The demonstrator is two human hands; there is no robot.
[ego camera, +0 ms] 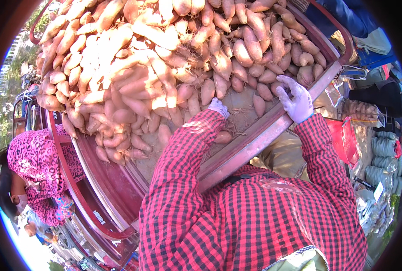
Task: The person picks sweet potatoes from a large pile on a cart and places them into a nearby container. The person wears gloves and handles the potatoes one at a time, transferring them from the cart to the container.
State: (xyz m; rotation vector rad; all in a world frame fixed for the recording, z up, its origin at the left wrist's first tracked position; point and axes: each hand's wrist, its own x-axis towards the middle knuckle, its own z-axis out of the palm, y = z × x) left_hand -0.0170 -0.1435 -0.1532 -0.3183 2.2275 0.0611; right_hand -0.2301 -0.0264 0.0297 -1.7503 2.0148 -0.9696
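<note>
A large heap of sweet potatoes (147,78) lies on the bed of a red metal cart, partly in bright sun. My left hand (218,107), in a pale glove, reaches in at the near edge of the heap, its fingers against or close to the sweet potatoes; whether it grips one is hidden. My right hand (295,98), gloved too, is beside the cart's metal side rail (272,128), thumb and fingers apart, close to the sweet potatoes at the right. A single sweet potato (259,105) lies between the hands, and another (223,137) rests below my left hand.
A curved red tube railing (75,189) bounds the cart at the left, where a person in a pink patterned top (38,166) bends. At the right are a red bag (343,140), a bag of sweet potatoes (360,111), bundled greenish material (385,152) and another person's blue clothing (346,17).
</note>
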